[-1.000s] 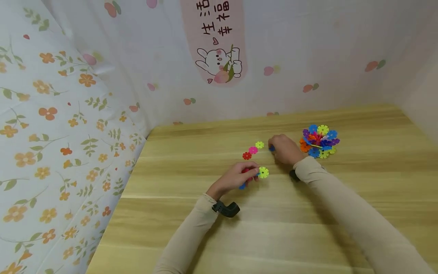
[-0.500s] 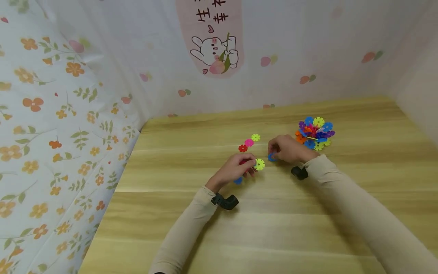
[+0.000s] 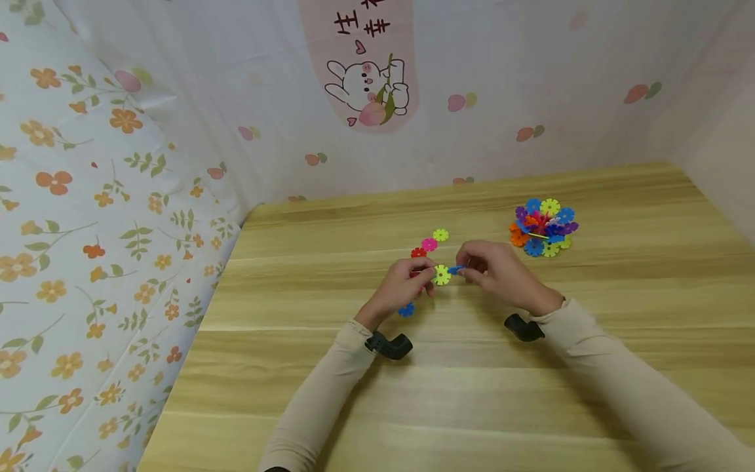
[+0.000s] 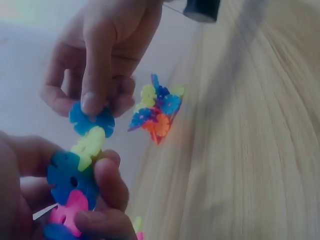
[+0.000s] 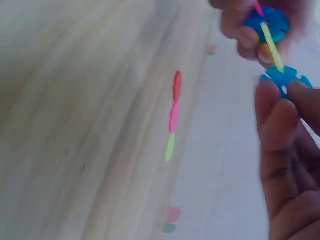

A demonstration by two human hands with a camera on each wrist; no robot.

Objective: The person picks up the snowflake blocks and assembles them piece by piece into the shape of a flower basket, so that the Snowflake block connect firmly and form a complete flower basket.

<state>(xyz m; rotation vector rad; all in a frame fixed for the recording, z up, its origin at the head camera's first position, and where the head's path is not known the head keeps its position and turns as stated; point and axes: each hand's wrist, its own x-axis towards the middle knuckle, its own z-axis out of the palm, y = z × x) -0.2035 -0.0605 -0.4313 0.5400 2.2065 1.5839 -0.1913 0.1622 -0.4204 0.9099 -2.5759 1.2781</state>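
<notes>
My left hand point(image 3: 401, 292) grips a short chain of notched plastic snowflake discs above the table. In the left wrist view, a pink disc point(image 4: 64, 215), a blue disc point(image 4: 65, 175) and a yellow disc point(image 4: 89, 145) of that chain show between its fingers. Another blue disc point(image 3: 406, 309) shows below the hand. With thumb and fingers, my right hand point(image 3: 504, 275) pinches a blue disc point(image 4: 80, 120), which touches the yellow disc's edge. Whether their slots are interlocked, I cannot tell.
Red, pink point(image 3: 429, 244) and yellow discs lie in a row on the wooden table point(image 3: 330, 262) behind the left hand. A flower-like cluster of joined discs point(image 3: 533, 246) stands at the back right. A patterned cloth point(image 3: 259, 85) hangs behind the table.
My right hand has brought the blue disc from the table toward the left hand, up against the yellow disc. The left hand keeps its hold on the chain. The head view has tilted slightly down.
</notes>
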